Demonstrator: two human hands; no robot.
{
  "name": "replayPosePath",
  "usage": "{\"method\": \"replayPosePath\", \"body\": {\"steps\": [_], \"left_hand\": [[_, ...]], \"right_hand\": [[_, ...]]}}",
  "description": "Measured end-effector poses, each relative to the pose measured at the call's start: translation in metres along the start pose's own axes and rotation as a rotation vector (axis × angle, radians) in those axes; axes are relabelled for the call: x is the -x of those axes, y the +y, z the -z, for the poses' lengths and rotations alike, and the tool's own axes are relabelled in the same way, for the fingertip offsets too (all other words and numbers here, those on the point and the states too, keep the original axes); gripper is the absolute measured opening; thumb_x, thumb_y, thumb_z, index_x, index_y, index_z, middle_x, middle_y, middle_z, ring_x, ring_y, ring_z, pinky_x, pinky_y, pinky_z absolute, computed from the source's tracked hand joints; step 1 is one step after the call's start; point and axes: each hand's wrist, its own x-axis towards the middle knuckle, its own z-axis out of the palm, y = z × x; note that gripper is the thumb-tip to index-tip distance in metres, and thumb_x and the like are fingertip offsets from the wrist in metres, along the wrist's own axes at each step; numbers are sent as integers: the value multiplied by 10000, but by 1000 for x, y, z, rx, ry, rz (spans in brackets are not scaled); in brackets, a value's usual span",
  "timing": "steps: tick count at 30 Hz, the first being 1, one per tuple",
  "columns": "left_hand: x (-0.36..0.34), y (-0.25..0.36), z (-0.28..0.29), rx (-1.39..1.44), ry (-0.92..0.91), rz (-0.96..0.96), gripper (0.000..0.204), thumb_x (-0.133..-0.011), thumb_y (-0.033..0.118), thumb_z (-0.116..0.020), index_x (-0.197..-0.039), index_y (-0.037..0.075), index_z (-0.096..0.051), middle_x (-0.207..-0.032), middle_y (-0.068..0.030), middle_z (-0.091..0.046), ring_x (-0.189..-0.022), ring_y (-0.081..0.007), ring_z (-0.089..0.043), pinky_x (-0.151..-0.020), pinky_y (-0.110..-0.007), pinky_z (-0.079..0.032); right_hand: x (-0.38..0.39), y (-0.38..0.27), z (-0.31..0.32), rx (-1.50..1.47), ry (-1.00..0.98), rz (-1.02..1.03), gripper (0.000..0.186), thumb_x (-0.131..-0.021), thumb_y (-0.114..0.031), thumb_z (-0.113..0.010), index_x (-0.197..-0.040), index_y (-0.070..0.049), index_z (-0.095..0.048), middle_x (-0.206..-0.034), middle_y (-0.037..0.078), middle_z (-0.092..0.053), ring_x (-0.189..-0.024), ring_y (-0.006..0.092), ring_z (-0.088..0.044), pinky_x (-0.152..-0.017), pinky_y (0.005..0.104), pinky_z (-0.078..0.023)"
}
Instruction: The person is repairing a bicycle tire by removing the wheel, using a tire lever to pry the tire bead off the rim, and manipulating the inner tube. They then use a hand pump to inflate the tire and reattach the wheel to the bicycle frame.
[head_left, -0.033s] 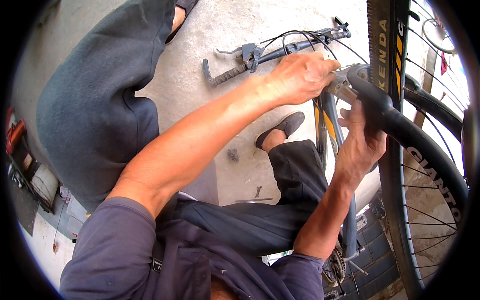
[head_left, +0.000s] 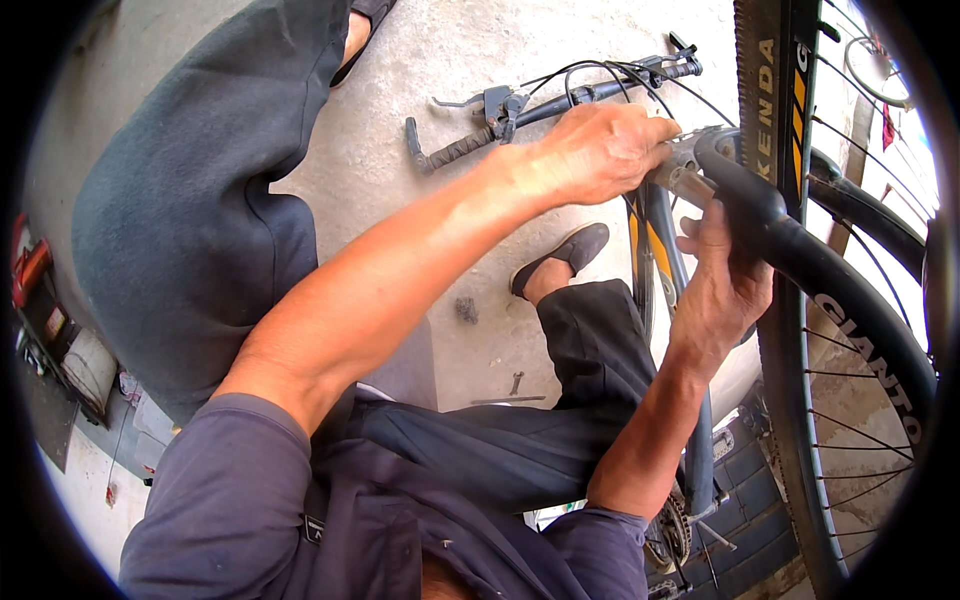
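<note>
My left hand [head_left: 610, 155] is closed at the silver steerer tube [head_left: 690, 184] of a bicycle fork, its fingers curled at the tube's end. They hide whatever else may lie in the grip. From below, my right hand [head_left: 722, 280] wraps the black fork [head_left: 800, 250] near its crown, thumb beside the tube and the other fingers mostly hidden behind. A bicycle wheel [head_left: 785, 330] with a black tyre and thin spokes stands upright in the fork.
Beyond my left hand lies a handlebar [head_left: 570, 100] with brake lever and cables. The bicycle frame [head_left: 665, 235] reaches down past my right forearm to a chainring [head_left: 670, 535]. A small tool [head_left: 508, 400] lies on the concrete floor. Dark equipment [head_left: 55, 330] stands far left.
</note>
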Motion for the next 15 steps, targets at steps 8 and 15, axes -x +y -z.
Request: {"method": "replayPosePath", "body": {"steps": [8, 15], "left_hand": [[-10, 1, 14, -151, -48, -85, 211, -866, 166, -550, -1027, 36, -587, -811, -172, -616, -807, -371, -614, -700, -445, -487], [-26, 24, 34, -256, -191, -39, 126, -763, 91, -519, -775, 9, -613, -722, -212, -613, -734, -397, -613, -638, -452, -486]], "right_hand": [[-1, -3, -3, -74, 16, -42, 278, -866, -50, -659, -1129, 17, -599, -969, 87, -662, -755, 110, -628, -621, 203, -511], [-1, -5, -1, -50, 37, -115, 274, -851, -38, -678, -1110, 15, -609, -965, 65, -660, -755, 81, -603, -623, 192, -490]]}}
